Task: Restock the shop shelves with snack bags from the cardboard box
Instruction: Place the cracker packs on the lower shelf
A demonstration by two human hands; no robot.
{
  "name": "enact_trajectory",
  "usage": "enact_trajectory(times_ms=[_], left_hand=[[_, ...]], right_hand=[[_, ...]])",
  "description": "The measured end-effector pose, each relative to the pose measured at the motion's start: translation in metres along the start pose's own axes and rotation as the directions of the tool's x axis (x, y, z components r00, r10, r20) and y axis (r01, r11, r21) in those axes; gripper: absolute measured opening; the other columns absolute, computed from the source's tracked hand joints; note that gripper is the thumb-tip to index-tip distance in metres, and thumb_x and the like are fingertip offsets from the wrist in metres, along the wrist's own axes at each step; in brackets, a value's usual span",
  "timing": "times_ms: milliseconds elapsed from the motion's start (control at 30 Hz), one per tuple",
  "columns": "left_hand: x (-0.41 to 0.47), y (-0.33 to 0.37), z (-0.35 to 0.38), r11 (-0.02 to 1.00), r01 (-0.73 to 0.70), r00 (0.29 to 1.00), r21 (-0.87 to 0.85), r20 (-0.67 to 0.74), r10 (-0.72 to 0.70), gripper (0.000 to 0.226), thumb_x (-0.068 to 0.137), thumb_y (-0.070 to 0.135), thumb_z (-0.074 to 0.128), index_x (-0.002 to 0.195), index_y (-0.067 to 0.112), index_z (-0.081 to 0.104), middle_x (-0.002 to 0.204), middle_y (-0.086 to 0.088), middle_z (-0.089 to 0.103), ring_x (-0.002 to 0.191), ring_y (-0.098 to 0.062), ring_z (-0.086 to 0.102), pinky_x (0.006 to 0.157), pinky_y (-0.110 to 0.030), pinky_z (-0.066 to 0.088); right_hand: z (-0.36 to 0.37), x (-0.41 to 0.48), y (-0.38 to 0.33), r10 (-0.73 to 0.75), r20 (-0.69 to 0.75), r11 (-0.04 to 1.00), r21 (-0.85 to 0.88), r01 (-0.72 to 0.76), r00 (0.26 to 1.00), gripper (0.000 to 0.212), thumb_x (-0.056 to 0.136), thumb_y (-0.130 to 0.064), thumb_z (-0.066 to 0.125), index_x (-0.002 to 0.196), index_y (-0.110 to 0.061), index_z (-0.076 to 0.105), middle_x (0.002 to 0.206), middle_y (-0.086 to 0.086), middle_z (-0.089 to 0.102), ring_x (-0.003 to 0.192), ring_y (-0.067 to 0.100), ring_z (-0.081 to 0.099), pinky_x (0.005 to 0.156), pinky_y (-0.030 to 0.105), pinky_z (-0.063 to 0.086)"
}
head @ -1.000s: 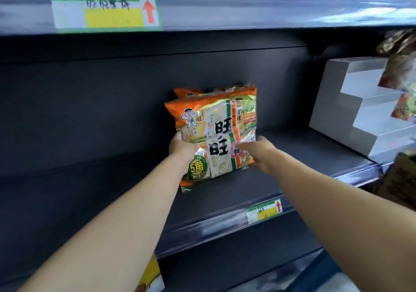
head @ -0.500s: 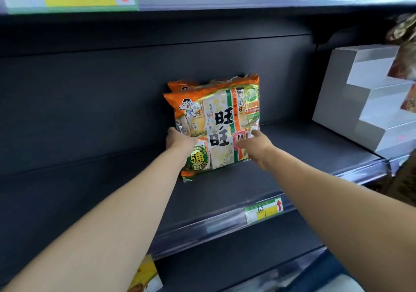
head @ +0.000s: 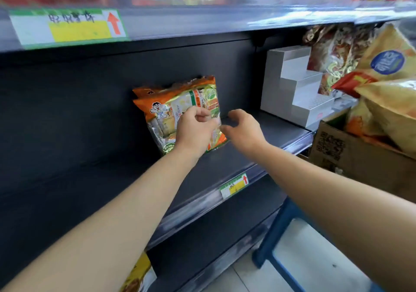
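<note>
Two snack bags (head: pixel 180 105) stood on the shelf (head: pixel 225 161) against its back panel (head: pixel 78 111); a stepped riser (head: pixel 290 89) sat to their right, a cardboard box (head: pixel 360 156) farther right.

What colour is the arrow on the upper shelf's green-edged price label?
Orange-red arrow, best seen in the head view.

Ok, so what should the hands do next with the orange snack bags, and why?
Probably draw the left hand off the orange snack bags and reach the right hand to the cardboard box for another. The bags already stand on the shelf, leaning on its back wall; the right hand holds nothing, and the box shows more bags.
</note>
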State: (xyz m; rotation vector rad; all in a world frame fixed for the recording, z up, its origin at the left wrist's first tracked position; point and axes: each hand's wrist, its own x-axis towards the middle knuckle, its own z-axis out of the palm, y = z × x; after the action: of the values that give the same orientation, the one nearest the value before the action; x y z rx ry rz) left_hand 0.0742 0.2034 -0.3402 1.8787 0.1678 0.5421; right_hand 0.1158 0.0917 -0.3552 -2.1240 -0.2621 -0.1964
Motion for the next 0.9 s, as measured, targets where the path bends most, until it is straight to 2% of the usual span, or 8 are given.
enact_trajectory(times_ms=[100, 200, 333, 433, 567, 633, 800, 900], left_hand=[[-0.008, 0.022, 0.016, 0.996, -0.075, 0.993, -0.051, 0.089, 0.079, 0.018, 0.083, 0.013, 0.067, 0.098, 0.016, 0.058, 0.094, 0.000, 0.055, 0.088, -0.013, 0.053, 0.080, -0.024, 0.045], [-0.013, 0.039, 0.031, 0.992, -0.109, 0.985, -0.065, 0.131, 0.117, 0.018, 0.083, 0.012, 0.067, 0.099, 0.016, 0.059, 0.095, 0.001, 0.055, 0.089, -0.012, 0.053, 0.077, -0.021, 0.045], [-0.013, 0.066, 0.041, 0.998, -0.049, 0.980, -0.045, 0.192, 0.057, 0.021, 0.084, 0.012, 0.066, 0.105, 0.013, 0.060, 0.097, 0.000, 0.055, 0.089, -0.011, 0.053, 0.070, -0.013, 0.042], [-0.006, 0.100, 0.037, 1.000, 0.015, 0.972, -0.002, 0.233, -0.015, 0.023, 0.084, 0.012, 0.066, 0.106, 0.012, 0.059, 0.097, 0.000, 0.055, 0.091, -0.012, 0.053, 0.068, -0.012, 0.042], [0.002, 0.162, 0.034, 0.998, 0.050, 0.961, 0.038, 0.269, -0.058, 0.021, 0.084, 0.012, 0.067, 0.104, 0.013, 0.059, 0.097, 0.000, 0.055, 0.091, -0.014, 0.053, 0.074, -0.020, 0.043], [0.001, 0.194, 0.033, 0.998, 0.045, 0.949, 0.051, 0.309, -0.059, 0.022, 0.085, 0.012, 0.066, 0.106, 0.012, 0.059, 0.098, 0.000, 0.054, 0.091, -0.014, 0.053, 0.077, -0.022, 0.042], [-0.001, 0.262, 0.017, 0.971, -0.103, 0.915, 0.215, 0.403, 0.008, 0.025, 0.087, 0.014, 0.065, 0.111, 0.012, 0.056, 0.112, -0.005, 0.053, 0.092, -0.013, 0.048, 0.082, -0.020, 0.038], [-0.004, 0.299, 0.006, 0.942, -0.145, 0.875, 0.302, 0.484, -0.020, 0.030, 0.089, 0.014, 0.063, 0.117, 0.011, 0.055, 0.121, -0.006, 0.050, 0.104, -0.016, 0.050, 0.089, -0.022, 0.038]], right_hand=[[-0.026, -0.012, 0.000, -0.050, -0.072, 0.996, -0.071, 0.045, 0.996, 0.049, 0.089, -0.020, 0.062, 0.135, -0.010, 0.047, 0.130, 0.005, 0.057, 0.117, 0.021, 0.054, 0.092, 0.024, 0.039], [-0.049, -0.016, 0.004, -0.043, -0.098, 0.993, -0.116, 0.032, 0.994, 0.050, 0.090, -0.021, 0.062, 0.136, -0.011, 0.046, 0.132, 0.006, 0.057, 0.120, 0.022, 0.053, 0.097, 0.029, 0.040], [-0.075, -0.013, -0.004, 0.023, -0.044, 0.986, -0.162, -0.030, 0.999, 0.051, 0.091, -0.023, 0.061, 0.137, -0.012, 0.044, 0.136, 0.005, 0.054, 0.124, 0.022, 0.051, 0.098, 0.032, 0.041], [-0.098, -0.014, -0.026, 0.068, 0.032, 0.975, -0.215, -0.059, 0.997, 0.050, 0.092, -0.022, 0.059, 0.138, -0.012, 0.043, 0.138, 0.006, 0.051, 0.126, 0.023, 0.047, 0.097, 0.031, 0.039], [-0.138, -0.015, -0.070, 0.108, 0.077, 0.971, -0.221, -0.089, 0.991, 0.038, 0.089, -0.014, 0.058, 0.126, -0.012, 0.052, 0.122, 0.008, 0.059, 0.113, 0.025, 0.055, 0.089, 0.036, 0.046], [-0.162, -0.016, -0.089, 0.098, 0.072, 0.961, -0.266, -0.075, 0.993, 0.035, 0.088, -0.014, 0.059, 0.123, -0.010, 0.053, 0.119, 0.008, 0.059, 0.112, 0.025, 0.054, 0.090, 0.039, 0.046], [-0.235, -0.024, -0.139, 0.072, 0.116, 0.840, -0.543, 0.003, 0.991, 0.046, 0.091, -0.018, 0.056, 0.135, -0.010, 0.044, 0.135, 0.009, 0.049, 0.129, 0.025, 0.039, 0.104, 0.034, 0.034], [-0.283, -0.030, -0.162, 0.137, 0.085, 0.777, -0.627, -0.054, 0.987, 0.046, 0.091, -0.019, 0.054, 0.135, -0.012, 0.044, 0.133, 0.008, 0.050, 0.128, 0.025, 0.040, 0.102, 0.033, 0.033]])
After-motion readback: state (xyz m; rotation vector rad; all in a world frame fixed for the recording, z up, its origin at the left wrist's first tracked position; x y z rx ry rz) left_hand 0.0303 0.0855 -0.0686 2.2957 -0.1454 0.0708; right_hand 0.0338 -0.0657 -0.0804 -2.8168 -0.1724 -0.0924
